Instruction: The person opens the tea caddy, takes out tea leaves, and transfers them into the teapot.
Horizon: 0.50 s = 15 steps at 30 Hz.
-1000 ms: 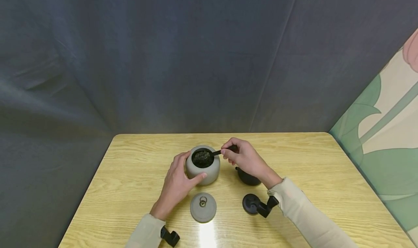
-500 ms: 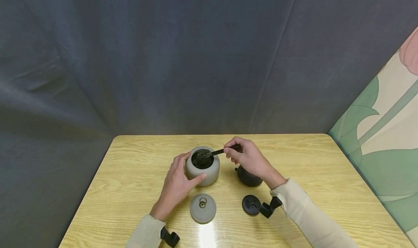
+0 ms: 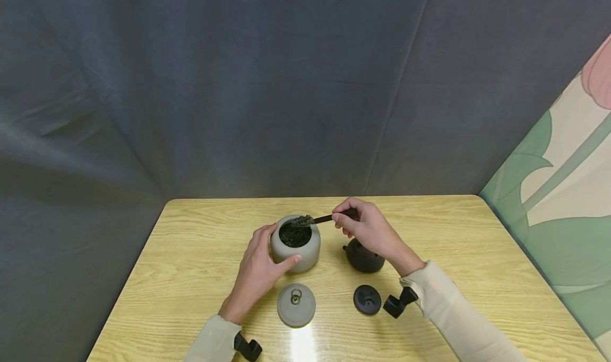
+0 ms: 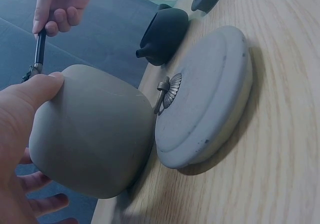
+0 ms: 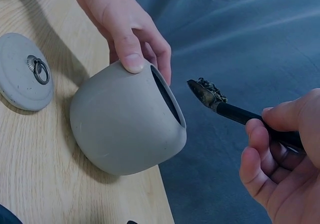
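A grey tea jar stands on the table with dark tea leaves inside. My left hand holds it, thumb on the near side and fingers round the left side. With my right hand I pinch the black handle of a tea scoop. A heap of dry leaves lies in the scoop's bowl. In the right wrist view the bowl is above the jar's mouth, apart from the rim. The grey jar lid, with a metal ring, lies in front of the jar.
A dark teapot without its lid stands below my right forearm. Its round black lid lies nearer on the wooden table. A grey-blue curtain hangs behind the table, and a floral panel borders the right side.
My right hand has lifted the scoop out of the jar's mouth with leaves on it, moving slightly up and to the right. The left hand stays on the jar.
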Each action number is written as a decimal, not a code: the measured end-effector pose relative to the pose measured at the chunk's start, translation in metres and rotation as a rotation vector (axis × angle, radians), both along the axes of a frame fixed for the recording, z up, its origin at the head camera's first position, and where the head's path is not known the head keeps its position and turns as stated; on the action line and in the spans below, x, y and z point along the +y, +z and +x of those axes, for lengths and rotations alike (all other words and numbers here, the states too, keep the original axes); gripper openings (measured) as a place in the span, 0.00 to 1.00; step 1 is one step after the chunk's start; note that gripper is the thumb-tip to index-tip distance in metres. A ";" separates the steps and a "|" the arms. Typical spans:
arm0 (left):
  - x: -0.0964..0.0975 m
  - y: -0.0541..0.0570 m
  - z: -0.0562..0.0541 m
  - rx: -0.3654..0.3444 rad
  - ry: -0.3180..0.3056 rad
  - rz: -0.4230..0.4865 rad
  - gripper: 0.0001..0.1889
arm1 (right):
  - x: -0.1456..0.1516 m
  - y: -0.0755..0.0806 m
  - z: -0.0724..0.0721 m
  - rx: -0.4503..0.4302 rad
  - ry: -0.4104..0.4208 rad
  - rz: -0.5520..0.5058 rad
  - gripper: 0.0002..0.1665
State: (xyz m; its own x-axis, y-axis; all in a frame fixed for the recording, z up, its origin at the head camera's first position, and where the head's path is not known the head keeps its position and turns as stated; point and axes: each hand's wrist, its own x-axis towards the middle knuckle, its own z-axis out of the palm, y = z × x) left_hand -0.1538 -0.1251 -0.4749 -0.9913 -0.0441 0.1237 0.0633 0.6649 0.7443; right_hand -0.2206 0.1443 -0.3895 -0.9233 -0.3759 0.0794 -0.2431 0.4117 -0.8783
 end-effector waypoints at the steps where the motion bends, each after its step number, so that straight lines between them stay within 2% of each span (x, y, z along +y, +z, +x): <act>1: 0.000 0.000 0.000 -0.001 -0.001 0.001 0.52 | 0.001 0.000 0.000 0.000 -0.001 0.001 0.07; 15: -0.001 -0.001 0.000 -0.015 -0.002 0.005 0.52 | 0.013 0.002 0.003 0.005 -0.022 -0.018 0.08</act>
